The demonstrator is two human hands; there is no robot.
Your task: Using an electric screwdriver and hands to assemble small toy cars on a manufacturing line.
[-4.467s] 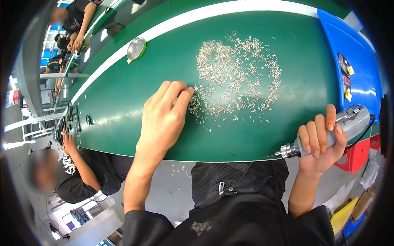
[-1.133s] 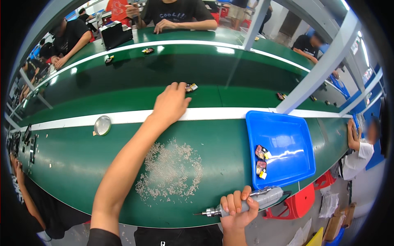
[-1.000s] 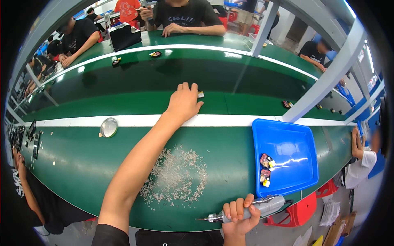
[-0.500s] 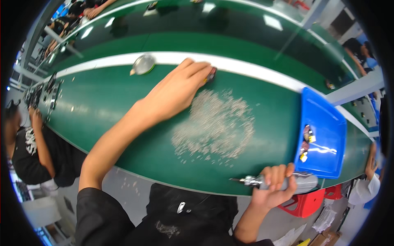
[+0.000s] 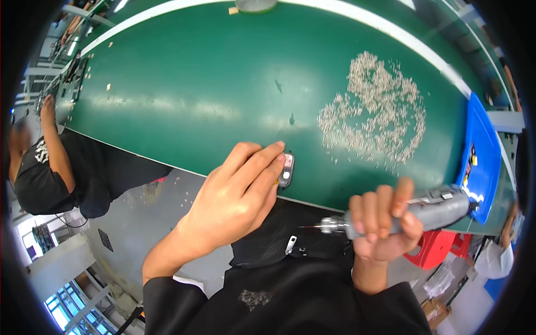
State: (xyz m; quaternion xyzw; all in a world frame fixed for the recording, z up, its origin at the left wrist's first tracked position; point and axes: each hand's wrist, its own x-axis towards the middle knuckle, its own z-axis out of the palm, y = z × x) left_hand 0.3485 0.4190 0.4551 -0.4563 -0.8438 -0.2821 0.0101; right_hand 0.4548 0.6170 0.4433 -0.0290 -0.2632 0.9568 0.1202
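Observation:
My left hand [image 5: 237, 192] is closed on a small oblong device [image 5: 287, 171] with a dark rim, pale parts and a bit of yellow, at the near edge of the green table [image 5: 195, 78]. Its fingers cover the left side of the device. My right hand [image 5: 385, 220], slightly blurred, is wrapped round a grey electric screwdriver [image 5: 438, 209]. The thin bit points left, short of the device and apart from it. Beyond my right hand, many tiny silvery screw-like pieces [image 5: 385, 106] lie spread in a loose pile.
A blue tray [image 5: 492, 151] at the right holds small dark and yellow parts [image 5: 473, 156]. A round shallow dish [image 5: 255, 5] sits at the far edge. On the left a person in black [image 5: 56, 173] works beside dark parts. A red stool [image 5: 432, 249] stands below the table.
My left hand has come from the far side of the table to the near edge with the small device. The view has shifted, and the screwdriver remains in my right hand.

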